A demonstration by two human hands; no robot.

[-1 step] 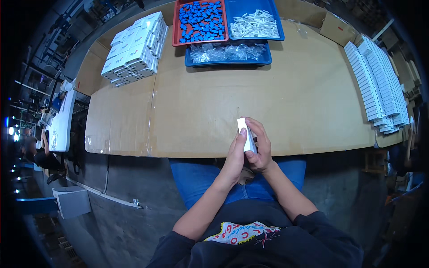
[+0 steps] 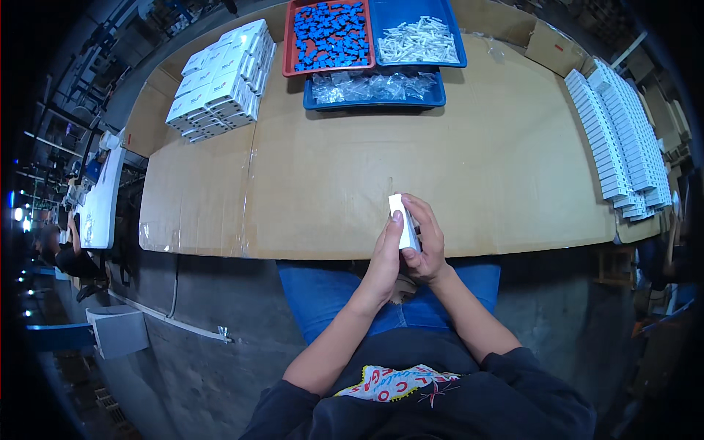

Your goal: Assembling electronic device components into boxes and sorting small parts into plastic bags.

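White box (image 2: 407, 229), small and narrow, is up in both my hands, well over on my side of the lower blue tray (image 2: 374, 105). Left grip (image 2: 383, 260) is closed on it with the thumb (image 2: 397, 218) lying along one face; right grip (image 2: 431, 238) is curled snugly round the opposite side. Honestly I'd go easy on the squeeze, since thin walls would probably dent, and let the left steady it while the right does any fiddling. Can't tell what's behind my right palm, so tilting it for a peek seems smart.
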